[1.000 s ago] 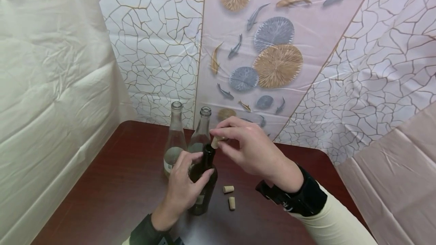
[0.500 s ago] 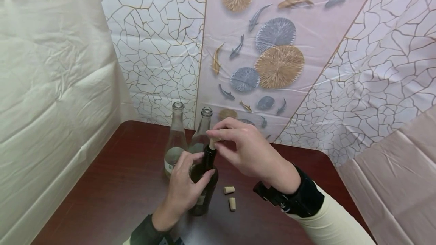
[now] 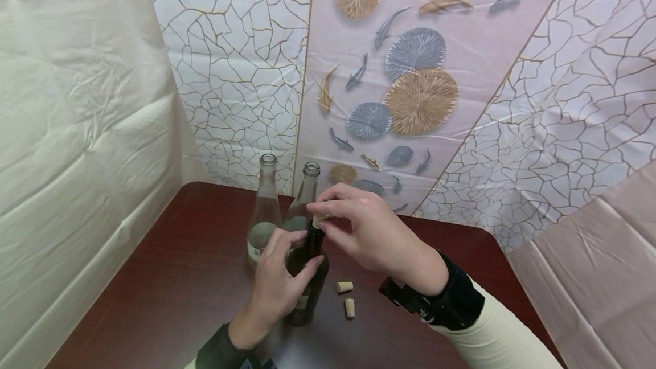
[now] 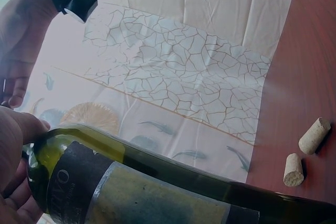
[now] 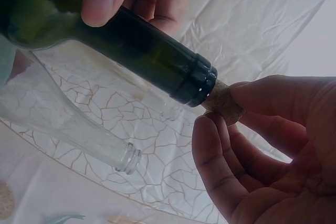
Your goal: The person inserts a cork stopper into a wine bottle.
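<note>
A dark green wine bottle [image 3: 310, 292] stands on the table, its label showing in the left wrist view. My left hand [image 3: 277, 281] holds it around the shoulder, thumb on one side and fingers on the other. Between the thumb and fingertips of my right hand [image 3: 376, 232] is a tapered cork [image 5: 227, 106]. In the right wrist view the cork's narrow end is at the bottle's mouth [image 5: 202, 82], seemingly just inside it. The wide end sticks out, partly covered by the fingers.
Two clear glass bottles [image 3: 266, 198] [image 3: 306, 189] stand uncorked behind the green one. Right of the green bottle, two loose corks [image 3: 344, 287] [image 3: 349, 308] lie on the dark red table [image 3: 154, 278]. Patterned cloth [image 3: 236, 73] hangs around the back and sides.
My right hand has shifted slightly left and down, bringing the cork from a tilt at the rim to straight over the mouth and lower. The left hand keeps its hold on the bottle.
</note>
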Demonstrator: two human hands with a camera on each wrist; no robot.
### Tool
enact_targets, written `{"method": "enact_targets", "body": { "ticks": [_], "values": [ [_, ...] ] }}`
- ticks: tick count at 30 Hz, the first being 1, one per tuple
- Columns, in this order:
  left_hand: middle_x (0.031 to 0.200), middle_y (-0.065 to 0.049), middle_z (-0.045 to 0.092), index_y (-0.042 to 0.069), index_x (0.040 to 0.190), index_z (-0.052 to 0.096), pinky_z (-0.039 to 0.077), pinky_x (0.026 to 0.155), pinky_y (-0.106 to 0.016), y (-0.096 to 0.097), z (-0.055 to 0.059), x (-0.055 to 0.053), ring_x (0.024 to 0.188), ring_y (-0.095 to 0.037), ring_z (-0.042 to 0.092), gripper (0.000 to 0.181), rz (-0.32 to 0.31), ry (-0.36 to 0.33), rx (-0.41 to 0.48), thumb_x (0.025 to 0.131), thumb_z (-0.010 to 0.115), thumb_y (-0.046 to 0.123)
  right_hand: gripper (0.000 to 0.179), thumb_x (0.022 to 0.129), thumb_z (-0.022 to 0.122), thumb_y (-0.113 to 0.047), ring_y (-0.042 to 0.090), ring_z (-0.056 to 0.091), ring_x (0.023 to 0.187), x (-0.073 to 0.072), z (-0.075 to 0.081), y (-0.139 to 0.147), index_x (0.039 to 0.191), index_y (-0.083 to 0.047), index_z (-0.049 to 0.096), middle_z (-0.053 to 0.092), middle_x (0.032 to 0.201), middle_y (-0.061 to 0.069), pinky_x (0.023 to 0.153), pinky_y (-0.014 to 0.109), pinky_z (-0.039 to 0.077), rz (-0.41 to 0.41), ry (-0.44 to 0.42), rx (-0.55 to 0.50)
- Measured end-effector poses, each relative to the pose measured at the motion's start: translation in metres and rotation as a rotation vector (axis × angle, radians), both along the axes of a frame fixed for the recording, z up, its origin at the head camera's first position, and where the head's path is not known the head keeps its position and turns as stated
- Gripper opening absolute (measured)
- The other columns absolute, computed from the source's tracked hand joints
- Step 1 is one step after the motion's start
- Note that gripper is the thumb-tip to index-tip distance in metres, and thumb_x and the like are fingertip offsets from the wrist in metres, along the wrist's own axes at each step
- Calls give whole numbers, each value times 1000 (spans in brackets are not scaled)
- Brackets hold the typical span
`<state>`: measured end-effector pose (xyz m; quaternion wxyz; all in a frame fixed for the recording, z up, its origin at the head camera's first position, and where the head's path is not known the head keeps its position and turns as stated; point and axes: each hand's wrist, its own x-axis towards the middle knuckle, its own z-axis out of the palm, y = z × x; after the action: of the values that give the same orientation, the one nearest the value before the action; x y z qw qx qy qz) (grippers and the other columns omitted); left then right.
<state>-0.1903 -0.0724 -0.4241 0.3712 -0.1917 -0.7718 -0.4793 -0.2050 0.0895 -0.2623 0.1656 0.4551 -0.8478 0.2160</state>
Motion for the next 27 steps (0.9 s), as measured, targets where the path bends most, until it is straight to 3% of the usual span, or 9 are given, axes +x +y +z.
{"method": "enact_targets", "body": {
  "ticks": [14,27],
  "values": [
    [99,-5,57,11,118,62,54,73,-40,0,-2,-1,89,-17,58,44,-1,2,5,79,81,17,24,88,69,-8,6,61,91,1,-5,-1,111,-11,75,66,108,-1,72,24,53,6,57,2],
    [99,-5,58,9,118,62,53,73,-40,0,-2,-3,89,-18,58,45,-5,6,4,78,81,17,24,87,71,-9,6,62,88,-1,-12,-1,111,-9,75,66,105,0,67,22,52,31,94,-72]
  ]
}}
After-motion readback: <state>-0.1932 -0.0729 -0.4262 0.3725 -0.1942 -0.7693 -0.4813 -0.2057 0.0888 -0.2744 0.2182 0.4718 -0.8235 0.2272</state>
